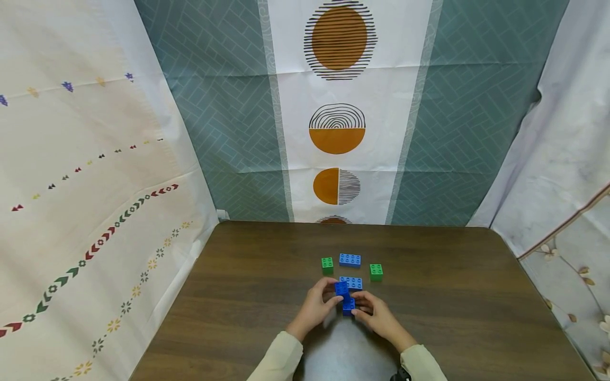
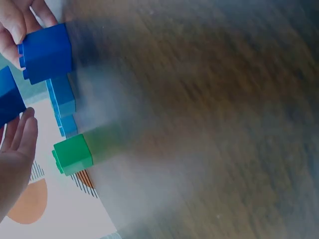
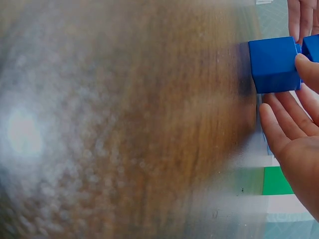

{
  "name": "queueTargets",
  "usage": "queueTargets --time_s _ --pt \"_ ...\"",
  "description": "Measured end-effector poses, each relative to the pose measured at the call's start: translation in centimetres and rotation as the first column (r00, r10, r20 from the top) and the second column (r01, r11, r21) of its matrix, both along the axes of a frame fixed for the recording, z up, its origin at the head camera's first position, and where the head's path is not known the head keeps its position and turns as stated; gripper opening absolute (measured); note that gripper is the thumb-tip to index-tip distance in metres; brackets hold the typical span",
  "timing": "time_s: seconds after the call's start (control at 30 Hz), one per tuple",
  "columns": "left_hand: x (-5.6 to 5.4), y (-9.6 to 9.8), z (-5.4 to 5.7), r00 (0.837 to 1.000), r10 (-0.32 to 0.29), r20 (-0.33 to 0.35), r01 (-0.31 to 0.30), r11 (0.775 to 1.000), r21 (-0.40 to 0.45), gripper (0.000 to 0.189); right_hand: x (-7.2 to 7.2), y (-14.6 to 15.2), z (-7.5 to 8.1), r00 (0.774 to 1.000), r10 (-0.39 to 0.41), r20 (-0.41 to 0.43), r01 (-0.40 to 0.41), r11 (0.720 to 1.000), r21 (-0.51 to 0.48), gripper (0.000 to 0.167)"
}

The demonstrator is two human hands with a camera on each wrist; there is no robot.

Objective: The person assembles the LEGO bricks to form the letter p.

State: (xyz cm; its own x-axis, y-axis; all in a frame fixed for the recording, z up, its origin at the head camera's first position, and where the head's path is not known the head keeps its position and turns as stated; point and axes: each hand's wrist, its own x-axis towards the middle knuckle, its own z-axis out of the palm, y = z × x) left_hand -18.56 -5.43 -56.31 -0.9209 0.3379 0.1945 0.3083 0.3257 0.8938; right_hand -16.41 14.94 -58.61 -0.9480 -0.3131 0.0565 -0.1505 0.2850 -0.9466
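Note:
My left hand [image 1: 314, 308] holds a dark blue toy building brick [image 1: 341, 288] between thumb and fingers, raised a little above the table. In front of me, a second dark blue brick [image 1: 349, 307] stands on the table, studs up. The right hand [image 1: 374, 313] pinches this one at its right side, with the thumb toward me. In the left wrist view the raised brick [image 2: 8, 95] is tilted close beside the standing brick [image 2: 49, 54]. The right wrist view shows the right thumb on the studded end of the standing brick [image 3: 273, 65].
Just behind the hands lies a lighter blue brick [image 1: 351, 282], with another blue brick [image 1: 350, 259] farther back. A green brick [image 1: 327, 265] stands to their left and a second green brick [image 1: 376, 272] to their right. Patterned cloths hang around the brown table [image 1: 452, 296].

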Motion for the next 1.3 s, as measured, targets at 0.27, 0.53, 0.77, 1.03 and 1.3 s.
queueTargets --time_s 0.27,0.53,0.77,1.03,1.3 --pt "0.4 0.4 -0.3 0.999 -0.043 -0.001 0.043 0.999 -0.02 0.031 -0.2 0.0 -0.3 1.0 0.0 -0.018 0.0 1.0 0.008 0.035" --pt "0.7 0.5 -0.3 0.998 -0.06 0.003 0.06 0.998 -0.011 0.031 -0.2 0.0 -0.3 1.0 -0.005 -0.026 0.006 1.0 0.02 0.035" --pt "1.0 0.3 -0.2 0.996 -0.083 -0.014 0.082 0.996 -0.036 0.03 -0.1 -0.1 -0.5 1.0 -0.014 -0.024 0.014 1.0 0.013 0.034" --pt "1.1 0.3 -0.2 0.994 -0.088 -0.066 0.084 0.995 -0.055 0.029 -0.1 -0.1 -0.5 1.0 -0.009 -0.021 0.009 1.0 0.002 0.033" --pt "1.1 0.3 -0.2 0.993 -0.093 -0.068 0.086 0.991 -0.098 0.029 0.1 -0.1 -0.4 0.999 -0.003 -0.036 0.004 1.0 0.017 0.033"
